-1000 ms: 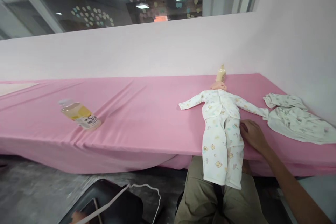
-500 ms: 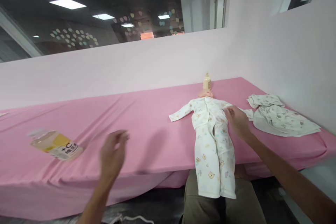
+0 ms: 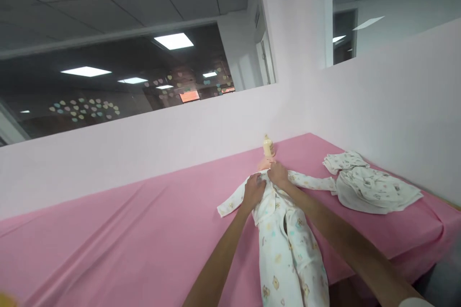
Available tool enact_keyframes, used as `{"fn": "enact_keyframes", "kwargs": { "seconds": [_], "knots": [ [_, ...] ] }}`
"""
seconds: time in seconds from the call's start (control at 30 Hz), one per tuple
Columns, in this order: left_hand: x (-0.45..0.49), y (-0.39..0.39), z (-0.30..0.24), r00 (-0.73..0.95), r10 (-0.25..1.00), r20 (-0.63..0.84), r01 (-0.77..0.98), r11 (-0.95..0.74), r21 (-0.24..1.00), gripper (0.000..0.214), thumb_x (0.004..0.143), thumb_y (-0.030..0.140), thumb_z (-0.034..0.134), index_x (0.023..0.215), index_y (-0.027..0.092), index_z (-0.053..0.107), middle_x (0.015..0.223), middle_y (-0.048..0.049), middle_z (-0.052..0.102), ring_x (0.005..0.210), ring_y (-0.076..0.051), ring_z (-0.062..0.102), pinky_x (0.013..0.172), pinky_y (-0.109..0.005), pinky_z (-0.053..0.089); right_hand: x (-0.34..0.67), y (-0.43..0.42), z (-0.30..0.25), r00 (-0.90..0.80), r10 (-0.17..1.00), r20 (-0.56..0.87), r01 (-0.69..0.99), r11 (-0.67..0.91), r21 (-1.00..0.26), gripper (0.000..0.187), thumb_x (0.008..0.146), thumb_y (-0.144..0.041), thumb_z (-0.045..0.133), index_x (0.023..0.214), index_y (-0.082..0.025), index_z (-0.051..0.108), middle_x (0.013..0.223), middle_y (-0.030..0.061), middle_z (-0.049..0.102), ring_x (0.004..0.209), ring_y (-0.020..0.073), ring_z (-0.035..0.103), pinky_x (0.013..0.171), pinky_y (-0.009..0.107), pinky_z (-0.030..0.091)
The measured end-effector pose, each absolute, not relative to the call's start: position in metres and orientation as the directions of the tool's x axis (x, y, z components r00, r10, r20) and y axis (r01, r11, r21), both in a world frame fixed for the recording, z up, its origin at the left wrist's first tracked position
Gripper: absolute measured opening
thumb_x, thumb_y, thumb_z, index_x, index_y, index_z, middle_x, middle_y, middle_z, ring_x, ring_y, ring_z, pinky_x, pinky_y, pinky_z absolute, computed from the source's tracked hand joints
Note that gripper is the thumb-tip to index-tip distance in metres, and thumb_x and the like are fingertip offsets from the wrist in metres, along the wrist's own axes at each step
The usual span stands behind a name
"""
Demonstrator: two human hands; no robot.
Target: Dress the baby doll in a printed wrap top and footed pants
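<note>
A baby doll dressed in a white printed shirt and trousers (image 3: 288,244) lies on its back on the pink-covered table (image 3: 144,230), legs hanging over the front edge. My left hand (image 3: 254,191) rests on the doll's chest at its left shoulder, fingers curled on the shirt. My right hand (image 3: 278,174) is at the shirt's collar just below the doll's head (image 3: 265,163), fingers closed on the fabric. A small cream bottle (image 3: 267,146) stands just behind the head.
A second set of white printed baby clothes (image 3: 370,188) lies in a loose heap at the right end of the table, by the pale pink wall. A low pink partition runs behind the table.
Both hands have moved up to the doll's collar; my left hand came in from the air at the left. The view has tilted up, and the drink bottle has left the frame.
</note>
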State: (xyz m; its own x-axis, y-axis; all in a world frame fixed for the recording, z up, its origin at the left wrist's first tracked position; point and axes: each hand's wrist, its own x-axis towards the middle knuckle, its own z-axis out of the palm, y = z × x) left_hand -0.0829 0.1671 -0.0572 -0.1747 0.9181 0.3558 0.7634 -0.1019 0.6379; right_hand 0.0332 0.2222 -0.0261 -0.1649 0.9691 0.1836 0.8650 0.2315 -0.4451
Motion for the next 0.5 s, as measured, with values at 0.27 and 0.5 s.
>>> {"fn": "enact_keyframes", "kwargs": {
  "seconds": [0.27, 0.5],
  "knots": [
    [-0.074, 0.202, -0.051, -0.095, 0.921, 0.378, 0.817, -0.146, 0.559, 0.04, 0.086, 0.027, 0.051, 0.125, 0.022, 0.06, 0.134, -0.0087, 0.058, 0.129, -0.026, 0.047, 0.11, -0.045, 0.032, 0.052, 0.231, -0.052, -0.131, 0.943, 0.307, 0.779, 0.29, -0.556, 0.031, 0.095, -0.017, 0.035, 0.1, -0.014, 0.065, 0.103, 0.0124, 0.07, 0.093, 0.0202, 0.064, 0.074, 0.027, 0.04],
    [-0.065, 0.209, -0.043, -0.041, 0.933, 0.357, 0.899, -0.121, 0.421, 0.025, 0.089, 0.033, 0.048, 0.098, 0.025, 0.07, 0.113, -0.0051, 0.064, 0.113, -0.027, 0.048, 0.098, -0.045, 0.034, 0.058, 0.228, -0.067, -0.081, 0.892, 0.444, 0.57, 0.407, -0.714, 0.024, 0.094, -0.024, 0.039, 0.087, -0.019, 0.062, 0.092, 0.005, 0.071, 0.083, 0.0184, 0.062, 0.07, 0.026, 0.037]
  ]
}}
